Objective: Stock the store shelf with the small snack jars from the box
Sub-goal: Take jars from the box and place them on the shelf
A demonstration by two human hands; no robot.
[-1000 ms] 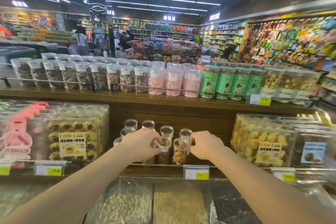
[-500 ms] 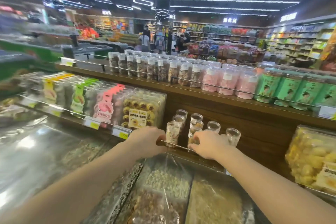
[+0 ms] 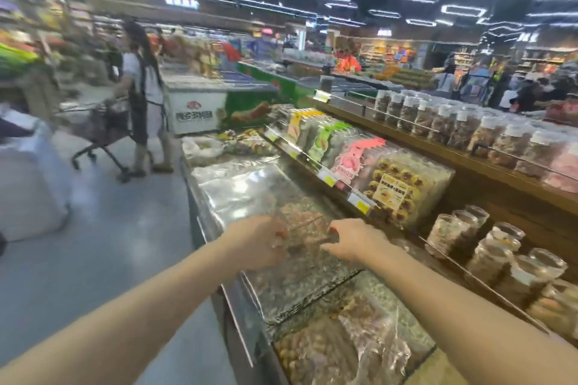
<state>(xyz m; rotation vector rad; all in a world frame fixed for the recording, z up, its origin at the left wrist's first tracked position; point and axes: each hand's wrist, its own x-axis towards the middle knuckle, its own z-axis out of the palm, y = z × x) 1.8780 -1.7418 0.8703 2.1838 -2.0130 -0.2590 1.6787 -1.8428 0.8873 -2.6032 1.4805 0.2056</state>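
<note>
Both hands had come away from the small snack jars since the earlier frame, and the view had swung left toward the aisle. Nearest the camera, the two bare forearms reached out over the plastic-covered bulk bins (image 3: pixel 312 291). The left hand (image 3: pixel 253 242) and the right hand (image 3: pixel 353 242) hovered a little apart above the film, fingers loosely curled; motion blur made it impossible to tell whether either held anything. To the right of the right arm, the small snack jars (image 3: pixel 488 247) stood clustered on the lower wooden shelf (image 3: pixel 516 206) behind a thin metal rail, clear-lidded and upright. Just beyond them on the same tier sat a clear box of round yellow pastries (image 3: pixel 403 191), then pink and green packets (image 3: pixel 337 147) with yellow price tags along the shelf edge. On the upper shelf, a row of larger white-lidded jars (image 3: pixel 463 125) ran away to the right. Farther off, across the grey floor, a person (image 3: pixel 144 97) pushed a shopping cart (image 3: pixel 100 131) beside a green and white chest freezer (image 3: pixel 219 106).
</note>
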